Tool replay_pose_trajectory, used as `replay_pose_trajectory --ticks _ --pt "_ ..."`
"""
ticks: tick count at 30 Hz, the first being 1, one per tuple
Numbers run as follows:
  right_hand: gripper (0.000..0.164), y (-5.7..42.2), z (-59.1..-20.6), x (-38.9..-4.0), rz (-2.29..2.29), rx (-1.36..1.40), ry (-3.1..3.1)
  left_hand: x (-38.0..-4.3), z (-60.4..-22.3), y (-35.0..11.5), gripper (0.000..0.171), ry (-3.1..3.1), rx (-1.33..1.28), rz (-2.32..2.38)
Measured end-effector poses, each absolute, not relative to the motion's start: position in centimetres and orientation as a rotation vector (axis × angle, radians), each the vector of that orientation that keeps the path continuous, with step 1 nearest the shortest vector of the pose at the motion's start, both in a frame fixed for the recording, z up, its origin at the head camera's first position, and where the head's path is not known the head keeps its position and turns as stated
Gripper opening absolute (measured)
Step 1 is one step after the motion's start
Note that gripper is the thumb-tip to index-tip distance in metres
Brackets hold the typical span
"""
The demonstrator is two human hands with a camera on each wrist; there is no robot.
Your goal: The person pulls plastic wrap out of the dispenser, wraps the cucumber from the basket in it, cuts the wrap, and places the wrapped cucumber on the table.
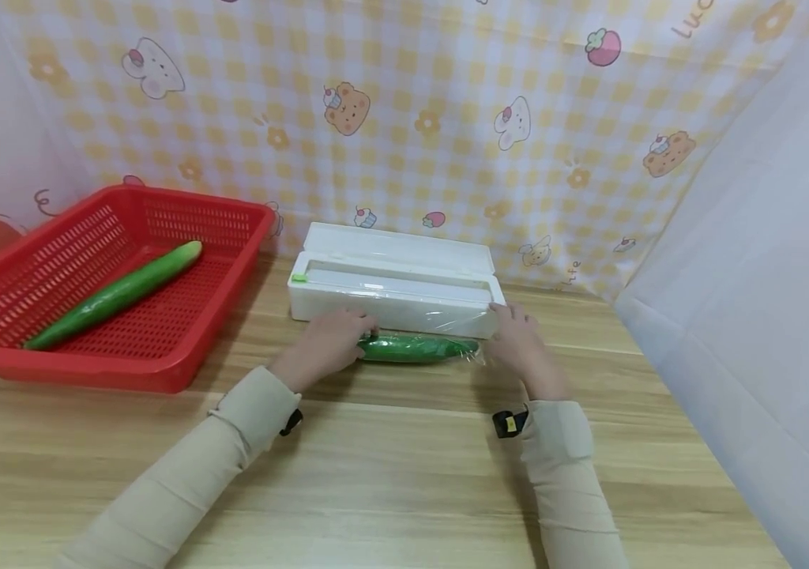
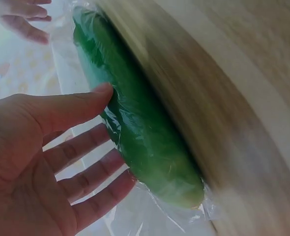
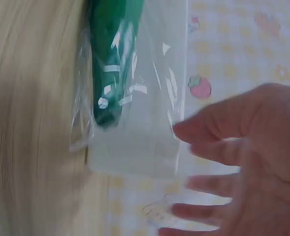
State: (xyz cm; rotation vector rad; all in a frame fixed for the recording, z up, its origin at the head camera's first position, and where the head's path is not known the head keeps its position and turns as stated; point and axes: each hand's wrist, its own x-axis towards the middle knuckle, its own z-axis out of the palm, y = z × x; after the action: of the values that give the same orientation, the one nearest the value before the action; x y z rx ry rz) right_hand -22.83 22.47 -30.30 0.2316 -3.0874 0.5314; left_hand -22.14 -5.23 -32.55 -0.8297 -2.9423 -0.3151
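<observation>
A cucumber wrapped in clear cling film lies along the front of a white cling film box, whose lid is raised. My left hand is at the cucumber's left end. In the left wrist view its thumb and fairly straight fingertips touch the wrapped side. At the box's right front corner is my right hand. The right wrist view has its fingers spread and relaxed, the thumb side close to the film's edge over the box.
On the left stands a red plastic basket with one unwrapped cucumber inside. A green slider sits at the box's left end. Behind the wooden table hangs a yellow checked cloth; a white sheet borders the right.
</observation>
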Motion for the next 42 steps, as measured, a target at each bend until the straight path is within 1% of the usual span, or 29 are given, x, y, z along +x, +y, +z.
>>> replay_pose_trajectory --ticks 2,6,9,13,21,25,32,42 --pt "0.050 21.4 -30.0 -22.6 0.541 0.250 -3.049 -22.2 -32.6 -5.4 0.032 -2.935 -0.832 -0.350" --pt "0.028 19.2 -30.1 -22.2 0.566 0.510 -2.979 -22.3 -32.8 -5.6 0.033 -2.921 -0.839 -0.384" --pt "0.021 17.9 -30.8 -22.1 0.527 0.696 -2.981 -22.4 -32.9 -5.7 0.033 -2.918 -0.848 -0.388" --pt "0.023 17.1 -32.0 -22.0 0.454 0.737 -2.995 -22.4 -33.0 -5.7 0.036 -2.926 -0.849 -0.391" --pt "0.031 16.7 -32.7 -22.0 0.465 0.685 -3.028 -22.4 -32.9 -5.6 0.044 -2.969 -0.832 -0.408" --pt "0.033 16.6 -32.9 -22.1 0.442 0.664 -3.059 -22.3 -33.0 -5.6 0.043 -2.973 -0.835 -0.386" --pt "0.024 16.4 -32.8 -21.9 0.444 0.669 -3.084 -21.8 -32.4 -5.5 0.042 -3.018 -0.835 -0.417" --pt "0.018 16.1 -31.7 -21.3 0.433 0.639 -3.208 -21.5 -32.3 -6.0 0.038 -3.084 -0.879 -0.456"
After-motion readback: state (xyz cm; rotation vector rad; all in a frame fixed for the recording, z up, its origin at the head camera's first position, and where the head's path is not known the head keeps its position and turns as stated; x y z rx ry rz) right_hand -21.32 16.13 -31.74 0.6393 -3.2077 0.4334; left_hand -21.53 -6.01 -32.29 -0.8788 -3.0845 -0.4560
